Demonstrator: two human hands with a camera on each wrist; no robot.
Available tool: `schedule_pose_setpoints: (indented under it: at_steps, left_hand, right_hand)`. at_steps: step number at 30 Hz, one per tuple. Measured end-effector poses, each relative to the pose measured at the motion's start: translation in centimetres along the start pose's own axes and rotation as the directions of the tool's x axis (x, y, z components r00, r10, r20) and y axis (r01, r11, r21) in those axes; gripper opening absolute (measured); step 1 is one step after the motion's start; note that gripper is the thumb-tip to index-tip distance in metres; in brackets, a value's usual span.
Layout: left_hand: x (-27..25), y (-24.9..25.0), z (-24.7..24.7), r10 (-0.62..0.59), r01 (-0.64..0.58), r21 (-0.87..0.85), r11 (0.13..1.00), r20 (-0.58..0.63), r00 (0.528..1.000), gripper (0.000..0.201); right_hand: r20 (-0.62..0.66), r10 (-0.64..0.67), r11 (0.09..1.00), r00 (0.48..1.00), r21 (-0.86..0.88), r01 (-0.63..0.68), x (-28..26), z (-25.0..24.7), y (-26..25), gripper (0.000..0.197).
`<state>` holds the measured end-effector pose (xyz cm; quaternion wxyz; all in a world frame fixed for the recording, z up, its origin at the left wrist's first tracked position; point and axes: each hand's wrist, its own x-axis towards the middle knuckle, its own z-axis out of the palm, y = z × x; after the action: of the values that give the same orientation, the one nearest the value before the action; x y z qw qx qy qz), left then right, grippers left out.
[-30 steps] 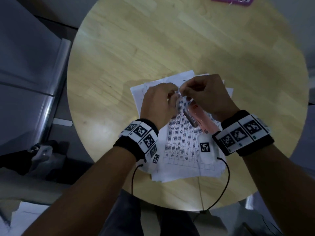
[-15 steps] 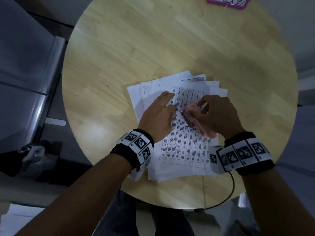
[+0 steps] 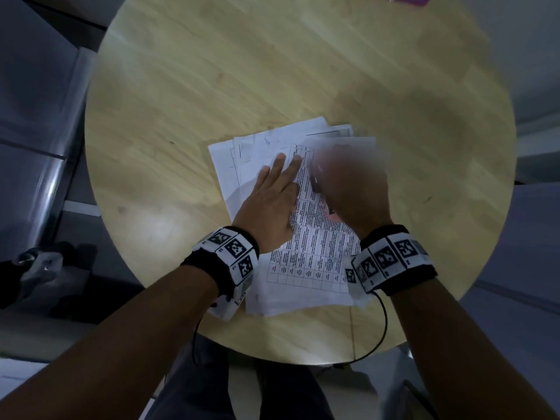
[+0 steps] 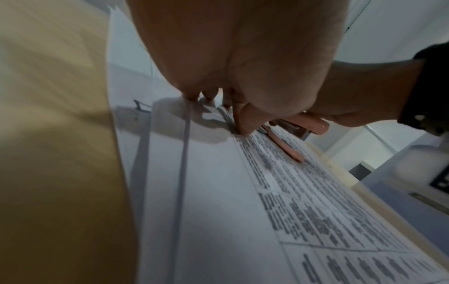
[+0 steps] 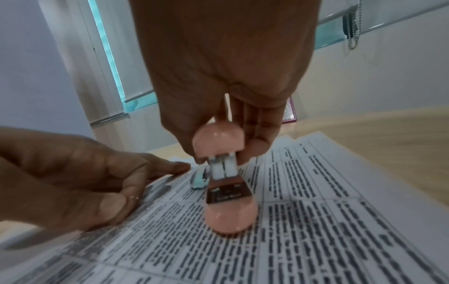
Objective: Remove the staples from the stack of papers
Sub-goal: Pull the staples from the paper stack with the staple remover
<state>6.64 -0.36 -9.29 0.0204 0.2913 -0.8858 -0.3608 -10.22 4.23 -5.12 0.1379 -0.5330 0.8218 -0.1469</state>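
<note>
Head view, left grip (image 3: 272, 201) flat on papers (image 3: 315, 256), right grip (image 3: 354, 189) clasping pink stapler (image 5: 223, 184), round table (image 3: 242, 86)

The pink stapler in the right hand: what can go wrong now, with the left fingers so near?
The right hand grips the pink stapler with its metal end down on the top sheet. It may tear that sheet. The left hand presses the papers flat with its fingers close beside the tool; a slip might nick them. The papers are fanned unevenly and may shift.

pink stapler (image 5: 228, 192), white papers (image 3: 315, 268), tan table (image 3: 242, 86)
</note>
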Motion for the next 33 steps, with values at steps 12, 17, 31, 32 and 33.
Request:
schedule_pose_setpoints:
  at_steps: [12, 17, 31, 32, 33]
  left_hand:
    - [-0.2, -0.6, 0.0, 0.043, -0.044, 0.026, 0.999, 0.002, 0.999, 0.017]
    - [-0.2, 0.0, -0.6, 0.028, -0.031, 0.064, 0.997, 0.047, 0.999, 0.02]
    - [-0.3, 0.0, -0.5, 0.046, -0.053, 0.146, 0.988, 0.049, 0.998, 0.037]
    - [-0.3, 0.1, -0.5, 0.052, -0.059, 0.143, 0.988, 0.049, 0.997, 0.039]
    - [-0.3, 0.1, -0.5, 0.056, -0.063, 0.142, 0.988, 0.053, 0.997, 0.04]
  right_hand:
    - [-0.032, -0.117, 0.993, 0.993, -0.024, 0.116, 1.7, 0.9, 1.4, 0.027]
    - [-0.12, -0.041, 0.999, 0.992, 0.007, 0.042, 1.8, 2.0, 0.9, 0.024]
    - [-0.249, -0.052, 0.998, 0.967, -0.059, 0.038, 2.3, 3.4, -0.3, 0.027]
    - [-0.236, -0.088, 0.994, 0.968, -0.085, 0.069, 2.6, 3.3, -0.1, 0.028]
    - [-0.22, -0.1, 0.994, 0.97, -0.075, 0.086, 3.0, 3.2, 0.3, 0.03]
